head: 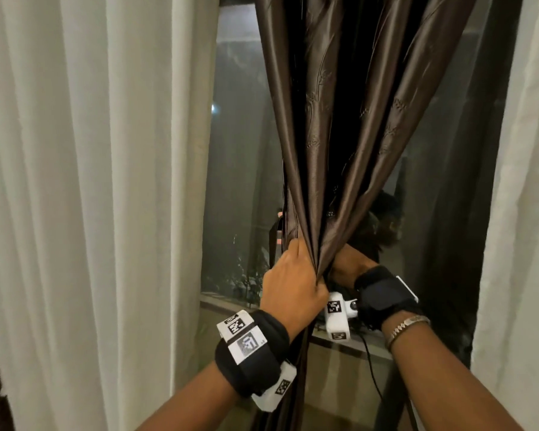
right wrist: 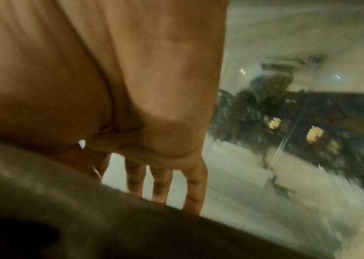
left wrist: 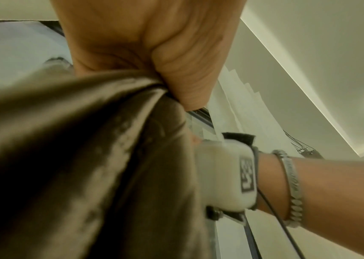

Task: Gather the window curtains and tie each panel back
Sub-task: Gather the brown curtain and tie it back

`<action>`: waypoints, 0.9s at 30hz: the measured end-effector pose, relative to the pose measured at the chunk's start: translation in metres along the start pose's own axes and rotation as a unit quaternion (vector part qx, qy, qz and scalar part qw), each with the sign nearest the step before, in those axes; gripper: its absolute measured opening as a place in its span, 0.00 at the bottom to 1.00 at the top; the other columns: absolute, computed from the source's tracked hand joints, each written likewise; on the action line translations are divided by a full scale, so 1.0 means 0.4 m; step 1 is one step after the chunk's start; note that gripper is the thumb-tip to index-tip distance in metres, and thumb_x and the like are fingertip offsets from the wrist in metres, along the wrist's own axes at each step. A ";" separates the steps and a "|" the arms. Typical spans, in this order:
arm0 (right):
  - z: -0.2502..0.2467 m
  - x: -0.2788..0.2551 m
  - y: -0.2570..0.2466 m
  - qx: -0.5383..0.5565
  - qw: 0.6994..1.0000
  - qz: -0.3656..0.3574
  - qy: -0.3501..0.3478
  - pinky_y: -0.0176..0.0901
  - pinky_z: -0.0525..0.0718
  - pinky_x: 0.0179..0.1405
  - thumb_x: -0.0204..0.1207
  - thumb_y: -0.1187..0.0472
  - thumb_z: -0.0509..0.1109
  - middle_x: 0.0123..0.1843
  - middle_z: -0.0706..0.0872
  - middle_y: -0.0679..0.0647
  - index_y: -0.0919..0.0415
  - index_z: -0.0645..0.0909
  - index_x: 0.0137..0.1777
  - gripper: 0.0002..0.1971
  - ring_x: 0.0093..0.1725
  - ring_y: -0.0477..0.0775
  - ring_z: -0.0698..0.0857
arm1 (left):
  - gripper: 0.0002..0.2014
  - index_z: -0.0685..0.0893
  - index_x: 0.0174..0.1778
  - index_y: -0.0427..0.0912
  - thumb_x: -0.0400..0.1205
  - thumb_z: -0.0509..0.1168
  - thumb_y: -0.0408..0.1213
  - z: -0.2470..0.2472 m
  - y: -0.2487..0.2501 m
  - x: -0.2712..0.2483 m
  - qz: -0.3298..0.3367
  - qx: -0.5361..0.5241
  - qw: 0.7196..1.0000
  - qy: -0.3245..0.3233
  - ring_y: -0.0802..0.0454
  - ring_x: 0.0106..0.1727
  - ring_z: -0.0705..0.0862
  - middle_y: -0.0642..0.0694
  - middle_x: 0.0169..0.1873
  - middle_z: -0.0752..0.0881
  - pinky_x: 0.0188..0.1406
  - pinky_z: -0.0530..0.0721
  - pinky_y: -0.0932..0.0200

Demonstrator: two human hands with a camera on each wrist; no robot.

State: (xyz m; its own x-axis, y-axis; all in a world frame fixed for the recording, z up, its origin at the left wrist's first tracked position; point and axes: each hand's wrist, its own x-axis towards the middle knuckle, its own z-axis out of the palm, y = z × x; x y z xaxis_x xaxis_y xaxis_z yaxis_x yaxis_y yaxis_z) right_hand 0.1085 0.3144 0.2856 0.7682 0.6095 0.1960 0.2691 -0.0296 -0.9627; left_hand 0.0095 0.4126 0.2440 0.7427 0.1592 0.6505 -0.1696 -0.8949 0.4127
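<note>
A brown satin curtain panel (head: 339, 119) hangs in front of the window, drawn into a bunch at waist height. My left hand (head: 293, 275) grips that bunch in a fist; in the left wrist view the fist (left wrist: 154, 52) squeezes the folds (left wrist: 77, 140). My right hand (head: 349, 262) reaches round the back of the bunch. Its fingers (right wrist: 159, 182) lie almost straight, their tips hidden behind the fabric (right wrist: 88, 219). A dark strap (head: 275, 244) hangs at the bunch's left edge, beside two fingertips that peek out there.
White sheer curtains hang at the left (head: 91, 181) and the right (head: 526, 213). The dark window glass (head: 237, 181) stands just behind the panel, with its sill (head: 224, 306) below. A thin black cable (head: 371, 368) dangles from my right wrist.
</note>
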 end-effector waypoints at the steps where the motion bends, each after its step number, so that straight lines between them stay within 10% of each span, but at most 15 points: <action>1: 0.005 0.002 -0.002 0.023 1.000 0.003 -0.021 0.33 0.89 0.31 0.93 0.68 0.54 0.27 0.91 0.47 0.62 0.81 0.42 0.20 0.34 0.49 0.92 | 0.23 0.73 0.69 0.41 0.77 0.62 0.39 -0.002 -0.004 -0.004 0.003 -0.005 1.000 0.002 0.39 0.53 0.86 0.44 0.60 0.79 0.45 0.89 0.42; 5: 0.005 0.028 -0.027 0.122 0.991 -0.005 -0.047 0.28 0.89 0.33 0.95 0.66 0.56 0.37 0.95 0.52 0.59 0.91 0.45 0.22 0.34 0.39 0.94 | 0.30 0.71 0.75 0.48 0.74 0.60 0.40 -0.014 -0.018 -0.024 0.020 -0.067 0.997 0.017 0.48 0.50 0.85 0.50 0.62 0.79 0.46 0.90 0.44; 9: 0.018 0.045 -0.004 0.089 0.995 -0.005 0.041 0.34 0.87 0.36 0.93 0.73 0.54 0.40 0.87 0.52 0.55 0.78 0.46 0.18 0.41 0.48 0.85 | 0.25 0.75 0.73 0.48 0.80 0.63 0.51 -0.018 -0.025 -0.026 0.017 0.031 0.996 0.080 0.49 0.58 0.79 0.49 0.62 0.78 0.57 0.86 0.46; 13: 0.024 0.040 -0.008 0.072 0.997 -0.038 -0.003 0.32 0.87 0.34 0.86 0.58 0.71 0.33 0.91 0.49 0.59 0.81 0.45 0.09 0.39 0.47 0.89 | 0.28 0.81 0.72 0.57 0.79 0.64 0.65 -0.038 -0.038 -0.011 0.005 0.099 0.980 0.170 0.38 0.82 0.63 0.41 0.81 0.65 0.81 0.64 0.40; 15: 0.018 0.038 -0.013 0.064 0.996 -0.055 0.016 0.30 0.87 0.35 0.90 0.66 0.64 0.28 0.92 0.44 0.58 0.82 0.44 0.12 0.38 0.45 0.90 | 0.31 0.80 0.73 0.62 0.76 0.65 0.71 -0.047 -0.053 0.008 -0.018 0.052 0.989 0.141 0.35 0.90 0.51 0.39 0.88 0.57 0.87 0.51 0.36; 17: 0.015 0.034 -0.017 0.057 0.996 -0.068 -0.005 0.37 0.91 0.48 0.89 0.67 0.66 0.40 0.96 0.46 0.59 0.87 0.52 0.08 0.47 0.47 0.94 | 0.34 0.80 0.74 0.63 0.73 0.69 0.73 -0.051 -0.076 0.033 -0.031 -0.049 0.994 0.094 0.42 0.90 0.60 0.44 0.85 0.69 0.90 0.48 0.36; 21: 0.002 0.029 -0.035 0.014 0.997 -0.061 0.038 0.48 0.91 0.62 0.84 0.77 0.70 0.57 0.92 0.56 0.64 0.82 0.70 0.18 0.64 0.61 0.90 | 0.25 0.88 0.61 0.57 0.73 0.78 0.64 -0.055 -0.090 0.058 -0.076 -0.205 0.973 0.074 0.54 0.63 0.90 0.57 0.57 0.92 0.68 0.84 0.49; 23: -0.028 0.016 -0.054 -0.084 0.990 -0.103 0.051 0.45 0.89 0.63 0.80 0.79 0.74 0.53 0.90 0.50 0.52 0.83 0.59 0.20 0.55 0.49 0.90 | 0.15 0.86 0.52 0.50 0.78 0.78 0.54 -0.048 -0.072 0.054 -0.075 -0.176 0.975 0.110 0.48 0.54 0.91 0.51 0.52 0.91 0.49 0.86 0.56; 27: -0.080 0.004 -0.089 -0.198 0.970 -0.140 0.018 0.36 0.89 0.53 0.78 0.81 0.74 0.49 0.93 0.49 0.55 0.89 0.52 0.18 0.46 0.36 0.92 | 0.08 0.85 0.46 0.43 0.80 0.74 0.44 -0.042 -0.062 0.051 -0.033 -0.125 0.981 0.148 0.38 0.44 0.89 0.44 0.50 0.87 0.43 0.89 0.42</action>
State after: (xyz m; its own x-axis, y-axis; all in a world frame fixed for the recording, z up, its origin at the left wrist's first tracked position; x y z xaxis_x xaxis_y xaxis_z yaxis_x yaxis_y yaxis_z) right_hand 0.1188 0.2910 0.3262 0.6508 0.6092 0.4530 0.6670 -0.1738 -0.7245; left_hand 0.0178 0.4449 0.2579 0.5427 0.3600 0.7588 -0.3082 -0.7551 0.5787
